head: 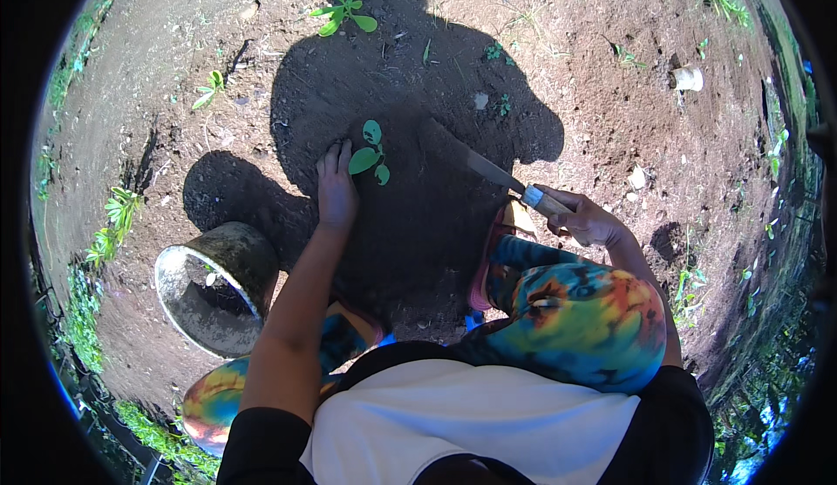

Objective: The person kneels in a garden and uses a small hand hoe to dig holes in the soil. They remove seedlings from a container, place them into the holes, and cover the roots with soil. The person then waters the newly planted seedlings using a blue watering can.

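A small broad-leaved seedling [366, 160] stands in the dark, shaded soil in front of me. My left hand [337, 187] lies on the ground just left of it, fingers stretched forward, with nothing seen in its grasp. In my right hand [588, 218] is the wooden handle [548, 204] of a long-bladed knife, with a pale band at its blade end. The blade [494, 172] slants forward and left, low over the soil to the seedling's right. Its far part is soil-coated or blends into the dirt, so whether the tip is buried cannot be seen.
A pot-like cylinder [258, 256] with a pale rim lies tipped at the left, beside my left arm. A larger leafy plant [344, 7] grows ahead, a smaller one [209, 89] to the left. A white cup-like object [688, 79] lies far right. My shadow covers the middle ground.
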`<state>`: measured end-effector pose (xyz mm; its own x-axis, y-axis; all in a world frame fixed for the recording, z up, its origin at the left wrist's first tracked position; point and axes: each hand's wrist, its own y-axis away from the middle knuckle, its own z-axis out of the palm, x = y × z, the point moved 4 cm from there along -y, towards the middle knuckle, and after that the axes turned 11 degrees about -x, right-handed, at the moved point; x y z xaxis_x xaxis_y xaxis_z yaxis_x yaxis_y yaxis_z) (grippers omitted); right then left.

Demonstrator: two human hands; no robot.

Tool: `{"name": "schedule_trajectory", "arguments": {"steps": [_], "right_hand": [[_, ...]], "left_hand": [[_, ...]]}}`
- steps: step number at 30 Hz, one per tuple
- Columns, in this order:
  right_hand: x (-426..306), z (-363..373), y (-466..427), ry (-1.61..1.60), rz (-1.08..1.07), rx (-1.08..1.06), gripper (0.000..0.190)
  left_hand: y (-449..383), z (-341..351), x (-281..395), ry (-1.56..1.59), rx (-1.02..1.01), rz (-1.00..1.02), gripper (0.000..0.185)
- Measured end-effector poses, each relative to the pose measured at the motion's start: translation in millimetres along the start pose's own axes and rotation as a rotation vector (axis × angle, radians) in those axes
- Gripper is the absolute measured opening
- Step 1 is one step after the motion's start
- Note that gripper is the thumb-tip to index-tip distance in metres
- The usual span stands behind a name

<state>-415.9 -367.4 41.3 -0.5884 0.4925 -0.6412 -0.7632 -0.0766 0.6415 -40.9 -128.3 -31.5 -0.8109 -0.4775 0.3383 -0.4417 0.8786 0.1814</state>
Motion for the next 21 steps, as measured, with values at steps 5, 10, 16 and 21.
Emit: {"name": "schedule_trajectory", "arguments": {"steps": [5,10,16,21], "right_hand": [[-30,5,-31,0.280,-0.034,-0.033,0.066],[-43,6,-42,0.535,-0.048,0.073,0.062],[-25,7,-19,0.719,-0.233,0.234,0.060],[12,-6,-21,1.496,-0.341,0.659,0.066]], "left_hand": [[-30,-1,10,0.434,0.101,0.043,0.048],[-45,-13,16,0.166,0.056,0.291,0.033],[-37,2,-3,0.307,0.013,0.206,0.033],[-10,16,-2,0.333,0.024,0.051,0.051]]}}
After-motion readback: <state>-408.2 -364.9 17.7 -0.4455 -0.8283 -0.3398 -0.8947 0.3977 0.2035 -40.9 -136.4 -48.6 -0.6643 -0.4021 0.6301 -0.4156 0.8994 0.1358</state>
